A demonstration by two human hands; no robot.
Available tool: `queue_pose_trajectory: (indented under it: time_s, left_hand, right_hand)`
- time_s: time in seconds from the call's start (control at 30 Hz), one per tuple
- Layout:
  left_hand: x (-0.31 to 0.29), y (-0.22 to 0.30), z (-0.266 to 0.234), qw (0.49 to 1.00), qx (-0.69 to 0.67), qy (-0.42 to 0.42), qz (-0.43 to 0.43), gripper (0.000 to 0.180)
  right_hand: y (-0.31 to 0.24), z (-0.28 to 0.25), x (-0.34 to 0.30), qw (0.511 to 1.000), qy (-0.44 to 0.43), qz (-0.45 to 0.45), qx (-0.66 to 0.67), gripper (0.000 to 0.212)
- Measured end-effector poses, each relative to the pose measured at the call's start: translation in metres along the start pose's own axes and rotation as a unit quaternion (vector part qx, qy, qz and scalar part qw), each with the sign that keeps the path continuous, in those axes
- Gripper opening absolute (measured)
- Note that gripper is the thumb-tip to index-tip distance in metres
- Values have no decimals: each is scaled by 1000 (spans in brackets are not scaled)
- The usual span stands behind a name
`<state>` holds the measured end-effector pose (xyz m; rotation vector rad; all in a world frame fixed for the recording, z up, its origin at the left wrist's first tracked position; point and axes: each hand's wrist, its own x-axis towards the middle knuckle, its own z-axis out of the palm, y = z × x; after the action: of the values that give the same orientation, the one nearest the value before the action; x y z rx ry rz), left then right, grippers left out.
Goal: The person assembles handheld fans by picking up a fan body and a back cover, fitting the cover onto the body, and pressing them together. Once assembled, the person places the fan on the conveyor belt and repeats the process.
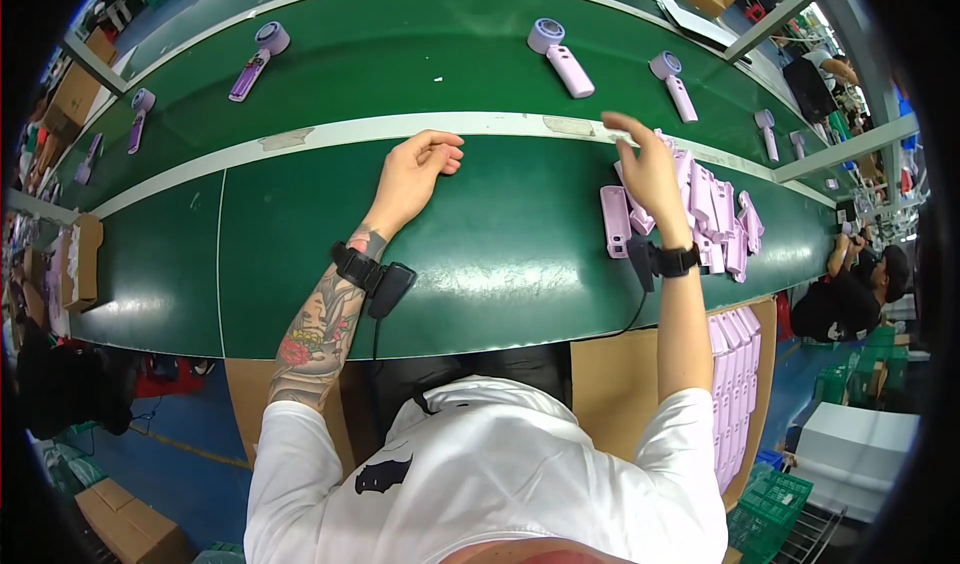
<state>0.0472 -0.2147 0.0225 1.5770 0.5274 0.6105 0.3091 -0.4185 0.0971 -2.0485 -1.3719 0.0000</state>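
Note:
My left hand hovers over the green worktop near its far edge, fingers loosely bent and nothing in them. Farther right, my right hand is raised at the left side of a heap of lilac plastic casings, its thumb and fingers apart. I see nothing held in it. One lilac casing lies at the heap's near left, beside my right wrist. Past the white rail, a lilac handheld fan rests on the green conveyor belt, between my two hands.
More handheld fans lie along the belt, one with its inside exposed. A white rail divides belt and worktop. Below the worktop at right, a cardboard box holds rows of lilac casings. Metal posts stand at right; a co-worker sits beyond.

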Motion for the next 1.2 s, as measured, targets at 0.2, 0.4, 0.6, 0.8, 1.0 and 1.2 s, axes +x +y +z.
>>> queue_pose_trajectory:
  time_s: [0.2, 0.4, 0.6, 0.8, 1.0, 1.2]
  left_hand:
    - [1, 0, 4, 1000, -12, 4, 14, 20]
    - [1, -3, -3, 996, -10, 81, 41, 19]
    - [31, -16, -52, 938, 155, 292, 100, 33]
    - [73, -43, -196, 805, 339, 476, 103, 48]
    - [102, -36, -254, 749, 497, 438, -3, 53]
    - [119, -7, -231, 810, 504, 292, -69, 49]
  right_hand:
    - [21, -12, -39, 957, -91, -148, -233, 28]
    - [-12, 30, -26, 987, -105, -123, -25, 21]
    - [-53, 85, 8, 927, -192, 93, 308, 19]
    - [-65, 122, 18, 918, -105, 94, 370, 21]
    - [-56, 128, 12, 908, -66, 95, 403, 19]
    - [-47, 129, 13, 868, -75, 124, 476, 13]
